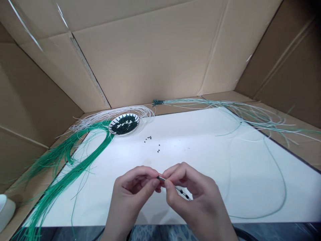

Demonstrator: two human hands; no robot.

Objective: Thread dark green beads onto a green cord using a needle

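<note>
Near the front middle of the white board (200, 150), my left hand (136, 190) pinches the end of a thin cord with a dark bead at the fingertips. My right hand (190, 190) grips the same cord (162, 178) just beside it, thumb against fingers. Below the right fingers a few black beads (184, 194) sit spaced along the cord. Loose black beads (158, 149) lie on the board beyond my hands. A patterned plate (110, 129) full of dark beads stands at the back left.
Green strands (82, 167) spread over the left side, with white strands (95, 117) behind the plate. A bundle of pale cords (200, 101) runs along the back right. Cardboard walls (150, 60) surround the board. A white container (6, 211) is at the far left.
</note>
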